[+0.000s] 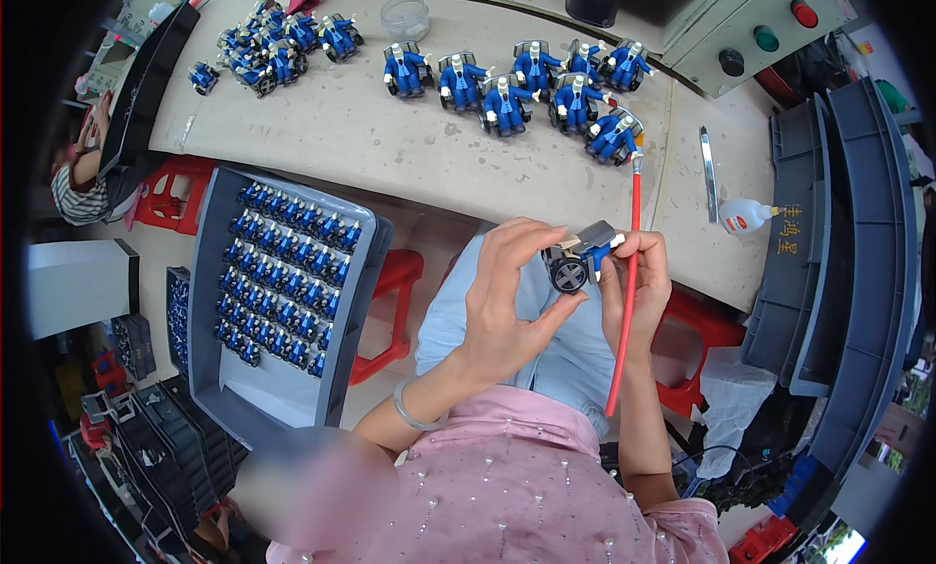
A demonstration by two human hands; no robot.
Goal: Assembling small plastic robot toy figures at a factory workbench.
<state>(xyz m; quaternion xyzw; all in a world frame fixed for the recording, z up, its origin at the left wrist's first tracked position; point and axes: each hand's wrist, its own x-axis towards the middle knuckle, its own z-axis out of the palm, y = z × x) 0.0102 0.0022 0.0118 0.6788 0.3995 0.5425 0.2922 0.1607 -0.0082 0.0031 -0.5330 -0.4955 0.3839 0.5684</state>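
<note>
Above my lap, between both hands, is a small toy figure in a wheelchair, with a grey back, a dark spoked wheel and a bit of blue showing. My left hand pinches it from the left, thumb below the wheel and index finger at the top. My right hand grips its right side with thumb and fingertips. That same hand also holds a long red-handled paintbrush, its tip pointing toward the table. Part of the toy is hidden by my fingers.
Several blue-suited wheelchair figures stand on the table; more cluster at its far left. A grey crate of figures is at my left. A clear tub, a knife, a white bottle and stacked grey crates surround the work area.
</note>
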